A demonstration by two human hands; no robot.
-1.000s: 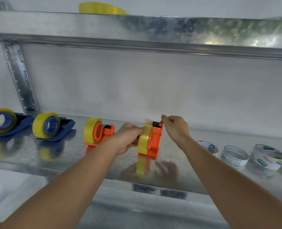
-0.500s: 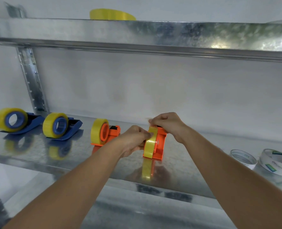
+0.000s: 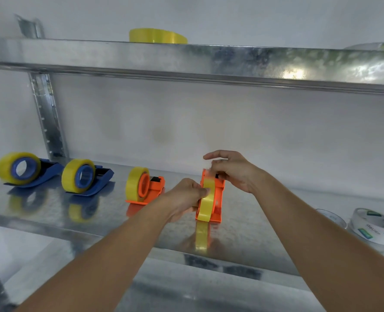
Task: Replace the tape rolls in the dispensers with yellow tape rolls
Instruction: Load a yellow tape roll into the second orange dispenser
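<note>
An orange dispenser [image 3: 219, 198] stands on the metal shelf [image 3: 51, 210], end-on to me, with a yellow tape roll [image 3: 205, 203] in it. My left hand [image 3: 184, 198] grips the roll's left side. My right hand [image 3: 233, 171] pinches at the dispenser's top by the cutter, index finger raised. To the left stand another orange dispenser [image 3: 151, 189] and two blue dispensers [image 3: 96, 180] [image 3: 45, 171], each loaded with a yellow roll [image 3: 133, 184].
White printed tape rolls [image 3: 372, 225] lie on the shelf at the right. A spare yellow roll [image 3: 157, 36] rests on the upper shelf [image 3: 209, 61], which overhangs the work area. A steel upright [image 3: 46, 113] stands at the back left.
The dispenser has turned end-on toward me. My right hand moved from the cutter end to the dispenser's top, and its index finger has lifted. The view shifted left and down.
</note>
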